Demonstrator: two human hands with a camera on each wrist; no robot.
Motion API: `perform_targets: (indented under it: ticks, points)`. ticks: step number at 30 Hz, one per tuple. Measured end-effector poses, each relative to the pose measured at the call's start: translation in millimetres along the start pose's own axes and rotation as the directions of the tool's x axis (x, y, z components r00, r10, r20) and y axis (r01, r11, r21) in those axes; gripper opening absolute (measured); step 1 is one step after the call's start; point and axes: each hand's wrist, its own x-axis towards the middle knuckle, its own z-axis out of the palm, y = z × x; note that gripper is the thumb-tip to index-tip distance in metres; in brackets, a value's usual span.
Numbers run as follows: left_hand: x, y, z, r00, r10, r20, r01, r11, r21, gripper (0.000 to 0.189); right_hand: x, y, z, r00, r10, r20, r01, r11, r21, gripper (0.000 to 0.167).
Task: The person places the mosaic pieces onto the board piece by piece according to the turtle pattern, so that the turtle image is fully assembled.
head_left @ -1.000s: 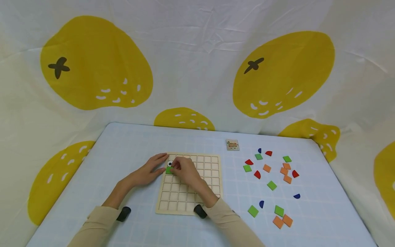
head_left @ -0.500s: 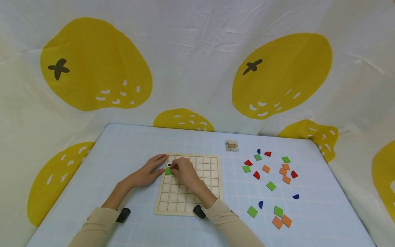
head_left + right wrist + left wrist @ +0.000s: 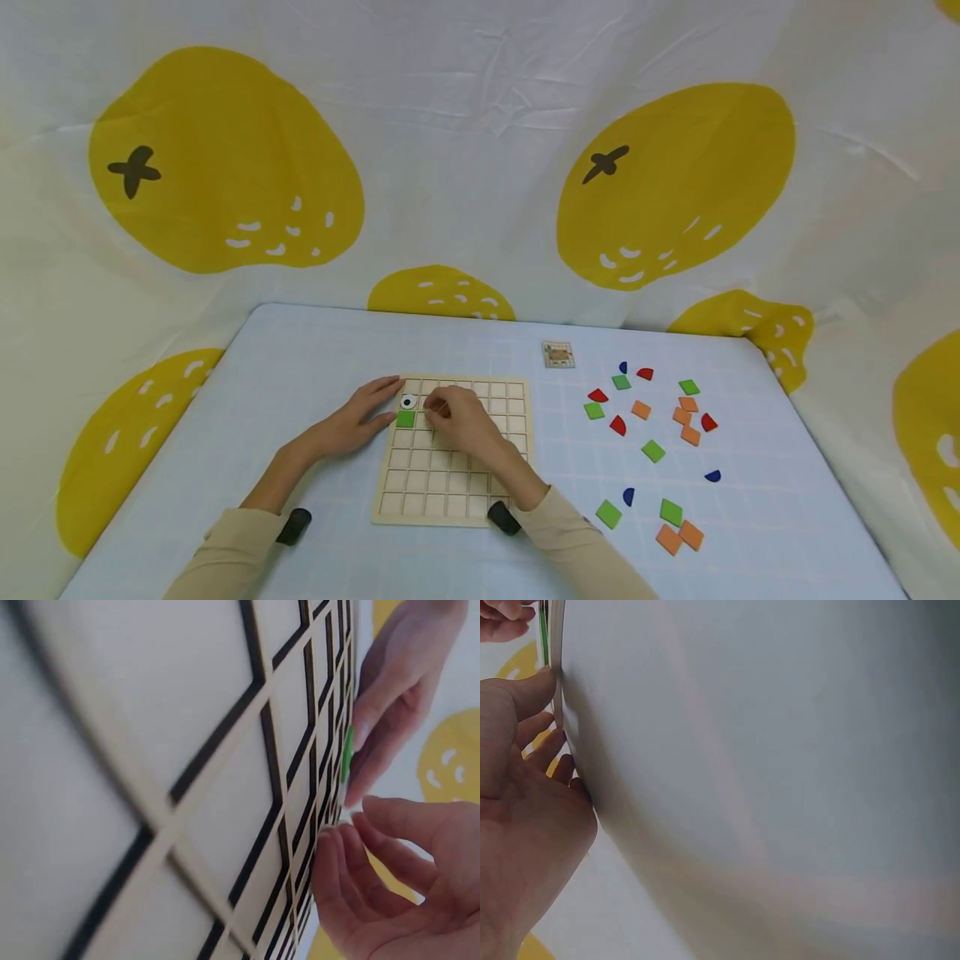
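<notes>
A pale wooden grid board (image 3: 420, 504) lies on the table. Along its left column sit a white piece with a black dot like an eye (image 3: 408, 402) and, just below it, a green square tile (image 3: 405, 418). My left hand (image 3: 352, 423) rests at the board's left edge, its fingers and thumb straight against the rim, as the left wrist view also shows. Above the board, a little right of the eye piece, is my right hand (image 3: 463, 423). Its fingers are loosely bent, and the right wrist view shows thumb (image 3: 394, 814) and fingers apart with nothing plainly held.
Loose pieces lie right of the board: green squares (image 3: 653, 451), orange squares (image 3: 669, 539), red quarter rounds (image 3: 618, 425) and blue half rounds (image 3: 712, 476). A small picture card (image 3: 558, 354) lies beyond the board's far right corner. A fruit-print cloth (image 3: 465, 167) hangs behind the table.
My right hand has drawn back to the right from the eye piece and green tile, leaving both uncovered. The left hand has kept its place at the board's edge.
</notes>
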Motion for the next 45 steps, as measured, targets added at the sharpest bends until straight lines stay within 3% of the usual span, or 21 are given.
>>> perform_targets:
  ticks: [15, 36, 45]
  points:
    - [-0.9, 2.5, 0.7, 1.0, -0.017, -0.005, 0.017, 1.0, 0.009, 0.058, -25.4, 18, -42, 0.995, -0.014, -0.098, 0.007, 0.998, -0.067, 0.012]
    - [-0.4, 0.5, 2.2, 1.0, -0.005, -0.009, 0.005, 1.0, -0.003, 0.058, -52.6, 58, -97, 0.947, 0.17, -0.271, -0.208, 0.971, -0.117, 0.013]
    - [-0.2, -7.3, 4.3, 1.0, -0.023, 0.003, 0.023, 1.0, 0.001, 0.06, -67.8, 76, -119, 0.917, 0.256, -0.305, -0.314, 0.937, -0.156, 0.02]
